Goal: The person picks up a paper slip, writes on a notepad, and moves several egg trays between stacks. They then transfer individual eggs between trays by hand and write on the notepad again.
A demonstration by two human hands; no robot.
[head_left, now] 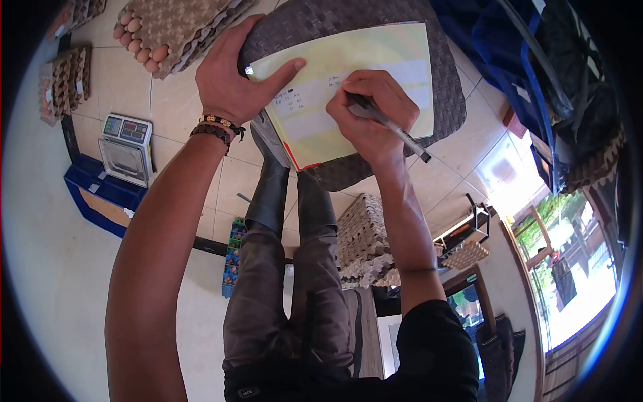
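A pale yellow notebook page (375, 53) lies on a dark woven stool top (321, 17), with a few short handwritten lines on it. Wrapped in my right hand (375, 110) is a pen (402, 134), its tip hidden behind my fingers over the page's middle. My left hand (234, 74), with bracelets at the wrist, rests at the page's left edge. Its thumb stretches onto the paper and its fingers spread over the stool's side, holding nothing.
At the upper left, brown eggs (139, 41) sit beside stacked egg trays (181, 27). A digital scale (127, 144) stands left, near a blue container (100, 194). More stacked trays (365, 231) are beside my legs, and a blue crate (234, 258) stands by the wall.
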